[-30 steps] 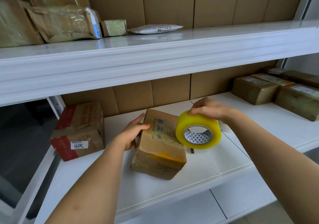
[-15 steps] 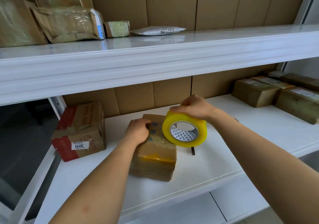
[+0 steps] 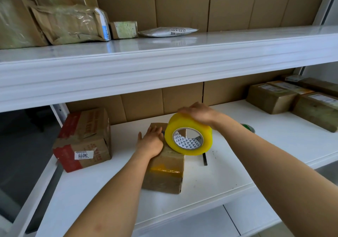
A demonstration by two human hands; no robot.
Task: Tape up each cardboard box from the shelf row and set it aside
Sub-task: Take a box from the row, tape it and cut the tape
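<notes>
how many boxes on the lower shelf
6 visible: the box under the left hand, the red-taped box at left, four boxes stacked far right. More may be hidden there.

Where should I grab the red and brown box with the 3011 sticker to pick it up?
Grip the red and brown box by its two short ends, coming from the front with both hands. It is wide, its top flaps look crumpled and loose, and the shelf above blocks reaching straight down.

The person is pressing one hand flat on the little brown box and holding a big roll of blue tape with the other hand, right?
Not quite: the tape roll is yellow, not blue, as the head view shows. The rest is right: the left hand presses flat on the little brown box, and the right hand holds the roll on top of it.
</notes>
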